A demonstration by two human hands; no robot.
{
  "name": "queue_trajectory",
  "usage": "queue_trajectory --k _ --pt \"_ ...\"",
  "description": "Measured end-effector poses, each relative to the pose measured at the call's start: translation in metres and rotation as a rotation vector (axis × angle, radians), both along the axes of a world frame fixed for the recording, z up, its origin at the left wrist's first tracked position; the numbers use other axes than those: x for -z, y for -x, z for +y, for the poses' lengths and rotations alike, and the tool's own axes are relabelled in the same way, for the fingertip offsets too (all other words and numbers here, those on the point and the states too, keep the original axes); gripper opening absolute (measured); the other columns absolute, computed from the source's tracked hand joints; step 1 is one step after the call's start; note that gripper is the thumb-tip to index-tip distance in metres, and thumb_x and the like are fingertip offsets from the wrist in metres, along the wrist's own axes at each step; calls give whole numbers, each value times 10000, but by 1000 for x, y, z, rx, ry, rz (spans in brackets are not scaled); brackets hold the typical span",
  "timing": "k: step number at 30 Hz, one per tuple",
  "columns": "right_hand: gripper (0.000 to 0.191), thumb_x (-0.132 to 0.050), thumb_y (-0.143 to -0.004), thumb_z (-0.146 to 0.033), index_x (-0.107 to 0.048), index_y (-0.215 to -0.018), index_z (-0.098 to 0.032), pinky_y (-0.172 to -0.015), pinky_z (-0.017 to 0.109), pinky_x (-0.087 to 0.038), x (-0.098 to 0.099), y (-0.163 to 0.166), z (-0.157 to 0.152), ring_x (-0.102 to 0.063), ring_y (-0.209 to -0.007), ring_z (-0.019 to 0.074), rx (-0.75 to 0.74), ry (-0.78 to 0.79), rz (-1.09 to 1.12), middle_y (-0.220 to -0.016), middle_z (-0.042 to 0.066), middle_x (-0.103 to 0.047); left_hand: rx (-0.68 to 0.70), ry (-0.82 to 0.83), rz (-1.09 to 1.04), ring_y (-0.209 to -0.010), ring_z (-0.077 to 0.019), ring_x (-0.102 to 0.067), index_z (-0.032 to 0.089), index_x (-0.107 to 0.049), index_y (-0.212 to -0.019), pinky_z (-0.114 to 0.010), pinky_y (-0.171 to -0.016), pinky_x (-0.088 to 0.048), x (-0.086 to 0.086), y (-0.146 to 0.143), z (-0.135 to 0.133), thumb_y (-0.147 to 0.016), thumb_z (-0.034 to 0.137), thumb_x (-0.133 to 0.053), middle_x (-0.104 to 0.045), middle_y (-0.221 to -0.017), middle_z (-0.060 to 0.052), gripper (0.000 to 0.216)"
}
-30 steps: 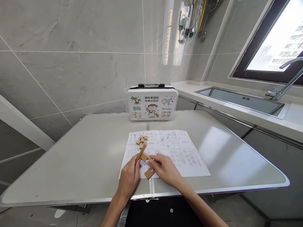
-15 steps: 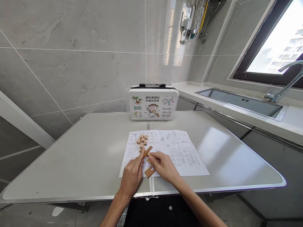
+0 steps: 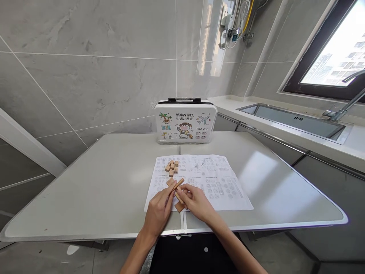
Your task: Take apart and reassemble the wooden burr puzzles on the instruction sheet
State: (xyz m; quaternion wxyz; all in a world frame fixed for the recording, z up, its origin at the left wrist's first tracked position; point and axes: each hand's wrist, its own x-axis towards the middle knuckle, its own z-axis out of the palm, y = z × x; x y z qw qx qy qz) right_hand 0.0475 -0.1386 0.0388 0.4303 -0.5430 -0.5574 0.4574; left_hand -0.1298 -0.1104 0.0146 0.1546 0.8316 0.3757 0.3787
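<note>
Above thin printed paper (image 3: pixel 228 198) near the front edge of the table (image 3: pixel 85 190), the left hand (image 3: pixel 157 208) and right hand (image 3: pixel 197 201) each have a pinching grip on slim wooden strips (image 3: pixel 180 182); small blocky pieces (image 3: pixel 172 166) lie beyond.

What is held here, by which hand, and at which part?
The left hand grips a wooden strip by its near end; the right hand holds another wooden piece, exact spot hidden.

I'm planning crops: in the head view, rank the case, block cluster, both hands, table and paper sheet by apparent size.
Largest to smallest:
Table
Paper sheet
Case
Left hand and right hand: too alike to rank
Block cluster
</note>
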Motion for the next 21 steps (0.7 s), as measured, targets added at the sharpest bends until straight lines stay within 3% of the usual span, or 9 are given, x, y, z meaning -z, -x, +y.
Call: queue_trajectory --k 4,7,9,13,16,19,21 --pt "528 -575 -939 -652 -711 -1038 -152 -576 258 -378 -2 -3 -2 -494 -550 133 -28 51 104 -577 -38 -518 -19 52 -14 -1203 -231 -691 277 -542 -1473 -384 -1031 -556 1 0 -1 -1065 314 -458 -665 -1410 -80 418" --pt "507 -619 -915 -645 -702 -1021 -157 -565 253 -346 -5 -7 -5 -437 -546 115 -73 124 277 -584 -50 -481 -89 173 -88 -1192 -250 -688 251 -455 -1523 -423 -1038 -545 3 1 -2 -1054 405 -478 -704 -1323 -107 494" --pt "466 -644 -904 -622 -681 -969 -163 -547 251 -314 -7 -10 -7 -398 -544 99 -100 181 411 -632 -46 -480 -103 231 -159 -1188 -256 -679 235 -405 -1541 -437 -1026 -545 5 4 -4 -1062 449 -430 -701 -1293 -124 525" --pt "410 -645 -901 -573 -567 -809 -182 -507 258 -245 -12 -14 -11 -336 -527 81 -178 286 602 -690 -37 -447 -81 199 -270 -1151 -239 -648 236 -437 -1497 -434 -1018 -526 4 5 -5 -1091 414 -291 -630 -1356 -138 467" --pt "411 -615 -912 -540 -475 -729 -200 -502 263 -213 -14 -16 -13 -299 -516 76 -244 346 633 -672 -38 -421 -6 234 -232 -1249 -258 -587 244 -564 -1365 -440 -1092 -471 -2 4 -4 -1071 388 -398 -611 -1363 -123 367" --pt "411 -606 -916 -501 -429 -690 -207 -491 264 -186 -15 -17 -13 -250 -494 66 -298 399 651 -644 -53 -369 93 300 -278 -1131 -241 -630 234 -630 -1225 -394 -1011 -513 -6 3 -4 -1040 380 -500 -663 -1200 -102 269" --pt "405 -595 -925 -528 -478 -722 -199 -476 260 -172 -14 -17 -14 -245 -477 61 -320 424 658 -652 -59 -366 117 325 -339 -1018 -221 -649 222 -657 -1105 -355 -923 -536 -6 4 -4 -1014 376 -561 -669 -1076 -84 203"
